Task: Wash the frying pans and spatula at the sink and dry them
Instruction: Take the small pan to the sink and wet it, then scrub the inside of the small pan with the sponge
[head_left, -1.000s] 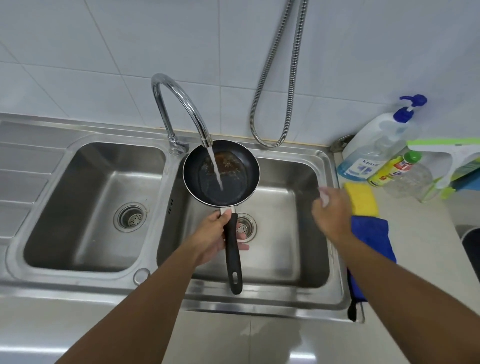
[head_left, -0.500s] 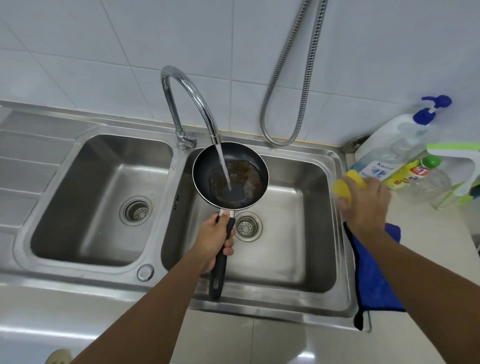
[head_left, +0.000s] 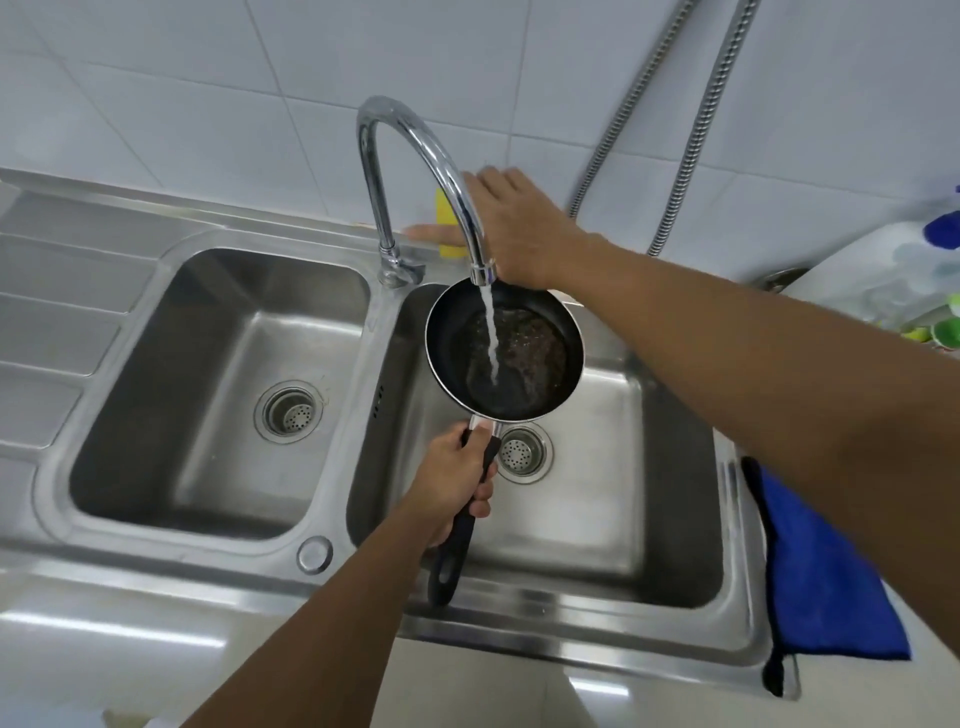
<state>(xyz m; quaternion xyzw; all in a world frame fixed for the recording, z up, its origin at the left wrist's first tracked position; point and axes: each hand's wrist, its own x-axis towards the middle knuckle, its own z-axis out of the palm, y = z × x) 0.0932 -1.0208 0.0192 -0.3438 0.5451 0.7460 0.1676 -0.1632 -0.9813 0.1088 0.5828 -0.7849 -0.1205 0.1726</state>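
A small black frying pan (head_left: 453, 343) with brown residue hangs over the right sink basin (head_left: 639, 467), and tap water streams into it. My left hand (head_left: 451, 486) grips its black handle (head_left: 453, 558). My right hand (head_left: 524, 228) reaches behind the chrome tap spout (head_left: 415, 148), holding a yellow sponge (head_left: 450, 228) against the back ledge; most of the sponge is hidden by the spout and hand. No spatula or second pan is in view.
The left basin (head_left: 156, 415) lies beside the right one, with a ribbed drainboard (head_left: 47, 322) further left. A blue cloth (head_left: 826, 577) drapes over the sink's right rim. Soap bottles (head_left: 904, 270) stand at the far right. A metal shower hose (head_left: 691, 130) hangs on the tiled wall.
My right hand picked the yellow sponge up from the counter at the right and carried it left, behind the tap. The pan stays under the running water.
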